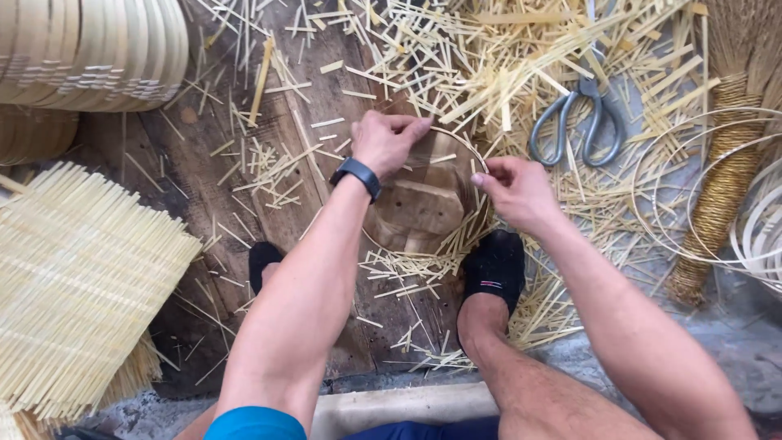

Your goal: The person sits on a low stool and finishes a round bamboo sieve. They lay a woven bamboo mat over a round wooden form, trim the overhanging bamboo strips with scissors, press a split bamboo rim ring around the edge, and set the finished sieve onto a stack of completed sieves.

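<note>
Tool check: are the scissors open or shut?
Shut. The scissors lie flat among bamboo offcuts, handle loops close together, touched by neither hand.

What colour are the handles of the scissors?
The scissors have grey metal handles, seen in the head view.

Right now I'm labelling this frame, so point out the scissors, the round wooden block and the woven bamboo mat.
scissors [588, 96]: head view, on the pivot.
round wooden block [422, 204]: head view, on its top face.
woven bamboo mat [73, 277]: head view, on its middle slats.
</note>
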